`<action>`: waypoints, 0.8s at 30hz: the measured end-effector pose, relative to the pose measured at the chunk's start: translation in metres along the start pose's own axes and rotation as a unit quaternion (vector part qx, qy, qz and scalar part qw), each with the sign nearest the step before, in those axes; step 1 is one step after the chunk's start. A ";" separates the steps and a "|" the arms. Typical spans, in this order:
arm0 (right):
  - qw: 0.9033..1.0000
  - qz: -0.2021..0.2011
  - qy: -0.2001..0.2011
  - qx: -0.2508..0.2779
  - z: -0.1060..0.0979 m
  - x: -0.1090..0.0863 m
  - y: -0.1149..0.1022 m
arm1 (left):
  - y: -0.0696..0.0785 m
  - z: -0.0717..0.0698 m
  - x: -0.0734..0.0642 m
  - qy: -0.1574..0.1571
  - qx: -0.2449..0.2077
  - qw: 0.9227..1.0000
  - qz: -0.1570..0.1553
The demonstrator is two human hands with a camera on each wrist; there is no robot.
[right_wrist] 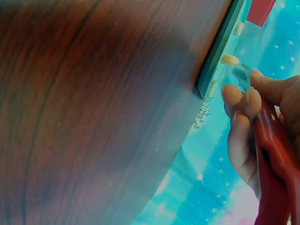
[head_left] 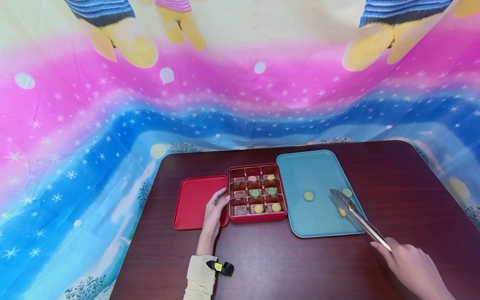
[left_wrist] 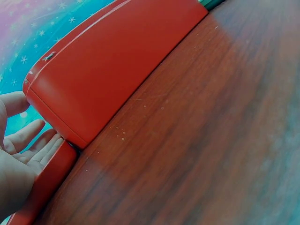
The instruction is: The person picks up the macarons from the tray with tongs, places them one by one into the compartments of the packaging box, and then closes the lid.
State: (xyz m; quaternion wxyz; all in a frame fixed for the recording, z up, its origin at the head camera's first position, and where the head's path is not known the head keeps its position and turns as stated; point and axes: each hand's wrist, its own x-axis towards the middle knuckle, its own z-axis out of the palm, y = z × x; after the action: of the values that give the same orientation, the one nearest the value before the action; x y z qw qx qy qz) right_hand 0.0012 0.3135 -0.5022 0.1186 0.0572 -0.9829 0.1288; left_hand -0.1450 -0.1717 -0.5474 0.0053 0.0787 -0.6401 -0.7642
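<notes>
My right hand (head_left: 412, 260) grips metal tongs (head_left: 369, 229) with red handles (right_wrist: 276, 154), angled over the teal tray (head_left: 315, 173). The tongs' ends overlap a yellow molded cookie (head_left: 342, 211) on the tray in the head view. Two pale green cookies lie there too, one near the middle (head_left: 308, 196) and one by the right edge (head_left: 347, 192). My left hand (head_left: 214, 210) rests over the red lid, fingertips against the left side of the red box (head_left: 258, 218). Inside the box's divided insert, pink, green and yellow cookies fill the middle and right columns; the left column holds none.
The red lid (head_left: 196, 204) lies flat left of the box, its right edge against it. Box and tray stand side by side on the dark wooden table (head_left: 262, 258). A patterned cloth (head_left: 232, 83) hangs behind and around the table.
</notes>
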 end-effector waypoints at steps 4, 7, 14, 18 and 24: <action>1.000 0.000 -0.007 0.006 -0.001 0.002 -0.005 | -0.001 0.000 0.000 0.002 -0.002 1.000 0.002; 1.000 0.004 -0.029 0.010 -0.001 0.007 -0.011 | -0.001 0.000 0.001 0.005 -0.004 1.000 -0.001; 0.998 -0.007 -0.069 0.011 0.004 0.024 -0.024 | -0.002 0.000 0.002 0.004 -0.006 1.000 -0.005; 0.998 -0.027 -0.056 0.005 0.008 0.029 -0.031 | -0.002 0.000 0.001 0.001 -0.010 1.000 -0.003; 0.998 -0.044 -0.043 -0.009 0.013 0.035 -0.035 | -0.001 -0.001 0.001 0.001 -0.013 1.000 -0.001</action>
State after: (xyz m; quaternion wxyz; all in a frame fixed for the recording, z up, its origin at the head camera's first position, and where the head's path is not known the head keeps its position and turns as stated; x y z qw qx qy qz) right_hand -0.0303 0.2733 -0.4974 0.0820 0.1050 -0.9847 0.1121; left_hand -0.1458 -0.1726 -0.5489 0.0060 0.0805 -0.6298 -0.7726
